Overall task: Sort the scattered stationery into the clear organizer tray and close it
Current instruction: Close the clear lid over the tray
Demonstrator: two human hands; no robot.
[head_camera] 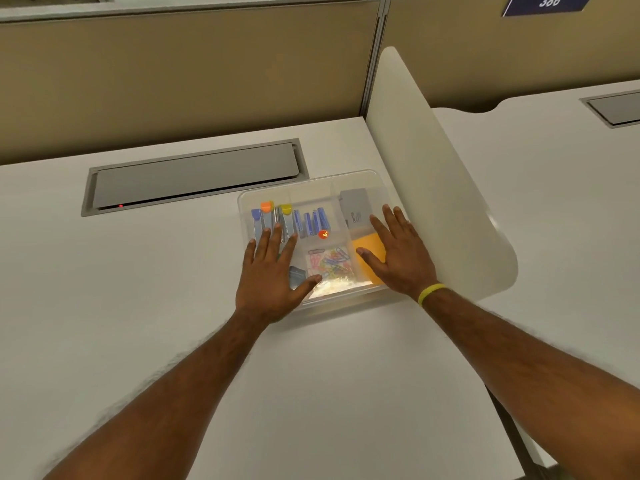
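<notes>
The clear organizer tray point(311, 183) lies on the white desk point(138, 289) with its transparent lid over it. Through the lid I see binder clips and blue items point(306, 221) at the back left, coloured paper clips point(330, 263) in the front middle, a grey box point(355, 206) at the back right and orange sticky notes point(370, 245) below it. My left hand point(273, 280) rests flat on the lid's front left part, fingers spread. My right hand point(398, 251) lies flat on the lid's right side, fingers apart.
A grey cable hatch point(194, 178) is set into the desk behind and left of the tray. A white curved divider point(433, 174) rises just right of the tray. Tan partition panels point(173, 81) close the back. A neighbouring desk point(571, 185) lies to the right.
</notes>
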